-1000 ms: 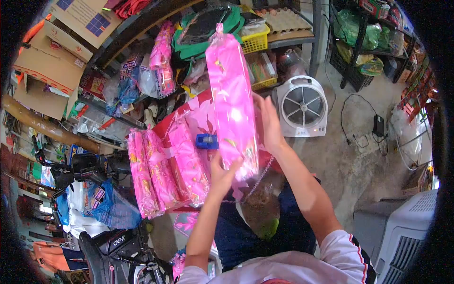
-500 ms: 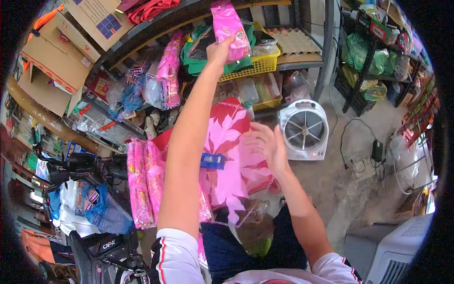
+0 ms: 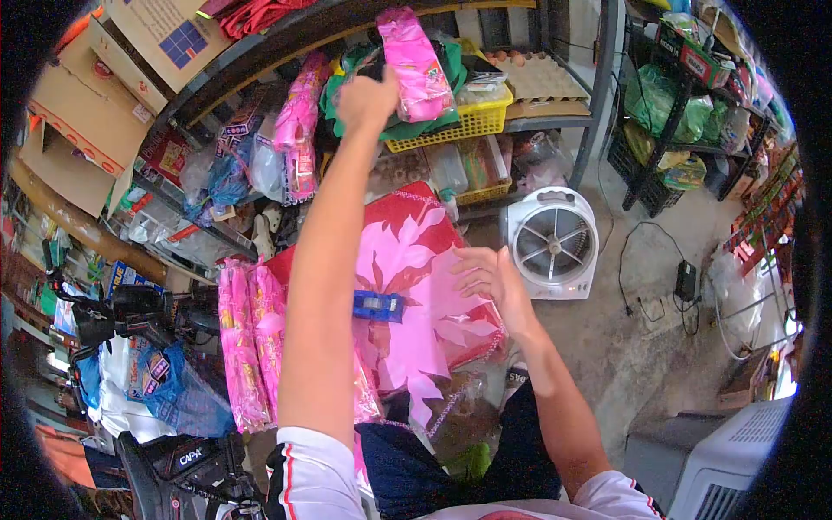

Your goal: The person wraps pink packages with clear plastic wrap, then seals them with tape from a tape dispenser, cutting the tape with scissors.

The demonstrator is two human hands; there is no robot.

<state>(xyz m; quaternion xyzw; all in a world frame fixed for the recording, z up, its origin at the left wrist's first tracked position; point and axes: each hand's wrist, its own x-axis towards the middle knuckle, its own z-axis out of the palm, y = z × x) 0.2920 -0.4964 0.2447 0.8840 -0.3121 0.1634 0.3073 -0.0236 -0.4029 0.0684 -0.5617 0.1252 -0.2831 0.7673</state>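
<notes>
My left hand (image 3: 367, 102) is stretched toward the shelf with its thumb raised and fingers apart, slightly blurred. Just right of it, a pink packet (image 3: 416, 74) lies on the things in the yellow basket (image 3: 472, 121). My right hand (image 3: 492, 279) hovers, fingers spread and empty, over the right part of a table with a red and pink leaf-patterned cover (image 3: 425, 251). On that cover sits a small blue object (image 3: 378, 305). Long pink packets (image 3: 243, 347) lie along the table's left side.
A grey fan (image 3: 555, 244) stands on the floor right of the table. Behind the table is a shelf with an egg tray (image 3: 542, 76) and more pink packets (image 3: 299, 113). Cardboard boxes (image 3: 87, 104) are upper left, a black bike seat (image 3: 186, 468) lower left, a black rack (image 3: 685, 113) upper right.
My left hand has let go of the pink packet and moved left and slightly down from it. The packet now rests on the basket's contents. My right hand stays open over the table.
</notes>
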